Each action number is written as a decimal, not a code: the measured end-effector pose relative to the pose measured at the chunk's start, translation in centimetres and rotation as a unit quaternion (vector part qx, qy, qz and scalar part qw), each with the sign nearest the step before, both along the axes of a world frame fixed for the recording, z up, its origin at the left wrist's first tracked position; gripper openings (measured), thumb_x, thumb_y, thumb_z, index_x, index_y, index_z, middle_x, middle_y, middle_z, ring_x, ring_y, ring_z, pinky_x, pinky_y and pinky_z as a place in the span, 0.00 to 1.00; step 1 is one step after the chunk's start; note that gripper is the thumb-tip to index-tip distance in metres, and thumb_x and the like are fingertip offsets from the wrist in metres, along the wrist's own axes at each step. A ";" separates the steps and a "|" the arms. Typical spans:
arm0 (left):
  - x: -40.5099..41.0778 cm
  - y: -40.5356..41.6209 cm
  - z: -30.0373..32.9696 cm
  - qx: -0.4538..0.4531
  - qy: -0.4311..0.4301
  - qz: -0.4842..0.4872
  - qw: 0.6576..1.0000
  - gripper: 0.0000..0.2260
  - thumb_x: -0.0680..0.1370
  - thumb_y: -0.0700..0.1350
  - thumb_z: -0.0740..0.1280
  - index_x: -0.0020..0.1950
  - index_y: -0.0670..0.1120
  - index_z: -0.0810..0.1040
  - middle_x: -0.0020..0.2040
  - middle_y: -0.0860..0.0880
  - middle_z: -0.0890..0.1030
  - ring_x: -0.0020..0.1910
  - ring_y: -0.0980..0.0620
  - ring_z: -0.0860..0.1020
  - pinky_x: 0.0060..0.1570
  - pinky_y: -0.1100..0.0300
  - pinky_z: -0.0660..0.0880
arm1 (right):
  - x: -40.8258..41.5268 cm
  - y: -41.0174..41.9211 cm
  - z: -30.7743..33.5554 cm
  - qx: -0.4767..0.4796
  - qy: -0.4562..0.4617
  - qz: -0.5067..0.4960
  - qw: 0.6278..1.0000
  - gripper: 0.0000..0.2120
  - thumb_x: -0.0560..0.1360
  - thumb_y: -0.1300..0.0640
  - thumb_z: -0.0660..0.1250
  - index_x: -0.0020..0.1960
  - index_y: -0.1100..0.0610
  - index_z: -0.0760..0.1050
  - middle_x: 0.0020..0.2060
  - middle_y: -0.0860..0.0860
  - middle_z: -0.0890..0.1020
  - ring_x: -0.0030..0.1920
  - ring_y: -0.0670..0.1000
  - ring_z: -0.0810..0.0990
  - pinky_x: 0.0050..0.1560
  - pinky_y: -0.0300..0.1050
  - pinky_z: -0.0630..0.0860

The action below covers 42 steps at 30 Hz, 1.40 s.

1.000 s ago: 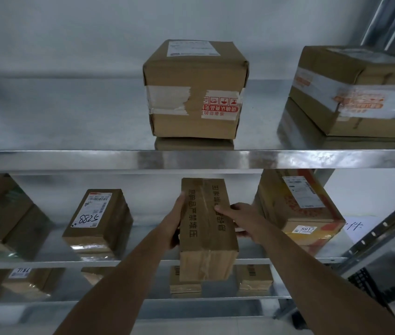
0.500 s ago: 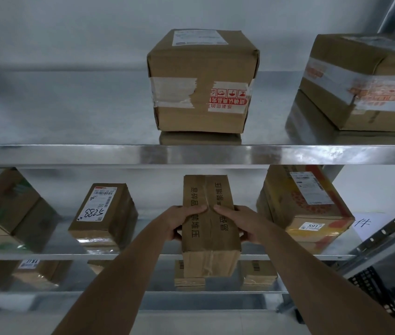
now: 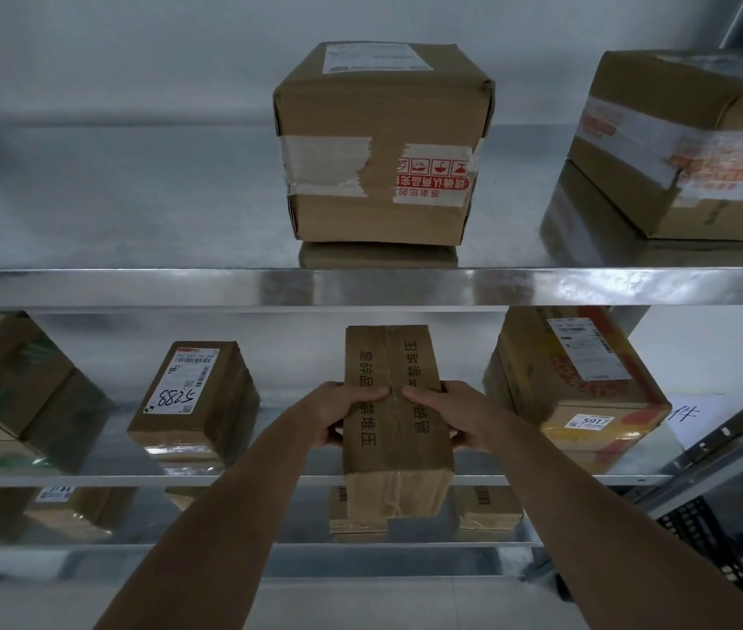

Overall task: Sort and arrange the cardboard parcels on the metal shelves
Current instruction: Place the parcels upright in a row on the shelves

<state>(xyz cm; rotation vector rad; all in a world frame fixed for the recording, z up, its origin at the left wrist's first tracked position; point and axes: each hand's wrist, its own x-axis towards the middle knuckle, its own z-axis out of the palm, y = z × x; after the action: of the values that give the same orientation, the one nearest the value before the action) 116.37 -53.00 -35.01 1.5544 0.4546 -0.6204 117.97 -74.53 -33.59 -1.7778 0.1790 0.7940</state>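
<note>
Gripping the long parcel [image 3: 394,420] from both sides at centre frame, left hand [image 3: 340,413] and right hand [image 3: 456,413] each curl fingers [image 3: 367,395] over its top face, thumbs apparently tucked down the flanks. Sits lengthwise on the middle shelf [image 3: 292,480], near end jutting past the front edge, between the parcel marked 5288 [image 3: 199,397] to the left and the orange-printed parcel [image 3: 578,393] to the right, apart from both.

Best done by pushing straight back, away from the shelf lip, keeping the long sides parallel to the neighbours so neither gets nudged. Worth holding pressure even on both flanks to stop the box yawing; printed text on top probably warns of fragile contents, so no squeezing and no dropping. Should stop once the front face lines up with the adjacent fronts, then release both hands together.

Compared with a second ago: left hand, then only flat against the side, now wraps over the top; right hand likewise closes in further, fingertips nearly meeting at the tape seam. Parcel itself hardly shifted. Square box [image 3: 383,143] on the upper shelf [image 3: 133,284] unchanged.
</note>
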 end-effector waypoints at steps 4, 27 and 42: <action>-0.1 0.1 0.1 0.010 -0.005 0.005 1.000 0.26 0.69 0.51 0.81 0.63 0.43 0.81 0.54 0.44 0.87 0.55 0.43 0.85 0.62 0.38 0.78 | 0.1 0.1 0.1 -0.013 -0.002 0.004 1.000 0.18 0.75 0.42 0.73 0.60 0.50 0.77 0.54 0.52 0.85 0.54 0.56 0.84 0.57 0.59 0.80; -0.3 -0.1 3.2 -0.059 -0.104 -0.008 0.993 0.40 0.59 0.59 0.85 0.67 0.47 0.79 0.59 0.45 0.86 0.60 0.43 0.84 0.65 0.41 0.77 | 0.2 -0.1 2.8 0.040 -0.044 -0.024 0.998 0.43 0.63 0.31 0.76 0.71 0.50 0.71 0.59 0.50 0.83 0.58 0.53 0.82 0.53 0.57 0.82; -1.9 1.0 6.2 -0.144 -0.067 0.077 0.984 0.39 0.68 0.74 0.67 0.68 0.47 0.76 0.48 0.47 0.81 0.48 0.46 0.80 0.45 0.46 0.80 | 0.1 -1.0 4.7 0.109 0.008 -0.061 0.992 0.42 0.62 0.25 0.71 0.68 0.50 0.74 0.59 0.55 0.83 0.59 0.59 0.82 0.60 0.66 0.78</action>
<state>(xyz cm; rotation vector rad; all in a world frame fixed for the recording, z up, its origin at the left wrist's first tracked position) 114.49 -51.98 -28.78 1.2632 0.3617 -0.4375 118.09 -75.52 -28.92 -1.5405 0.2028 0.7122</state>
